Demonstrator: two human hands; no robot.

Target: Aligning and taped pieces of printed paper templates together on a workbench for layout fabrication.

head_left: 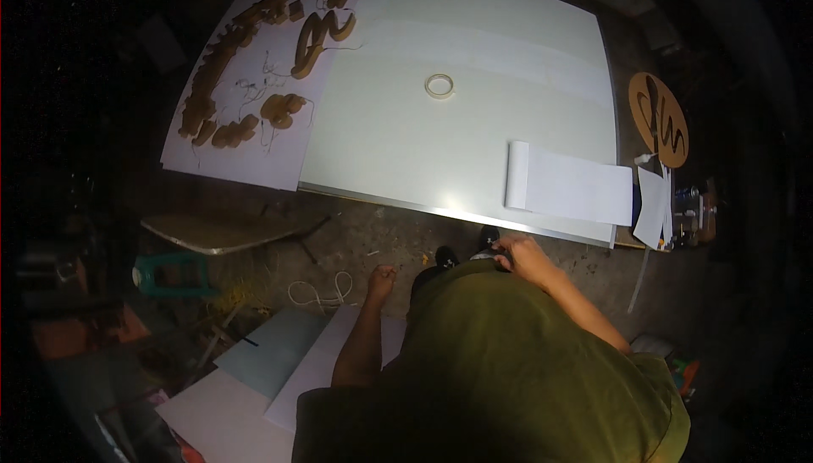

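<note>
My left hand (pixel 383 279) hangs low beside my body, its fingers curled in, with nothing visible in them. At my waist, my right hand (pixel 518 258) is bent in against the front of my green shirt (pixel 525 361). Its fingers are closed at the hem, and what they hold, if anything, is too small and dark to tell. Beyond my hands stands a large white-topped table (pixel 398 150). A roll of tape (pixel 439 86) lies flat near its middle. Partly unrolled white paper (pixel 576 184) rests on its near right part, closest to my right hand.
Brown cut-out shapes (pixel 312 44) with thin wires lie on a white sheet (pixel 254 158) at the left. A round brown board (pixel 659 120) with dark lettering is on the right. A green stool (pixel 174 275), a low bench (pixel 220 233), a looped cord (pixel 320 294) and flat boards (pixel 275 349) are lower left.
</note>
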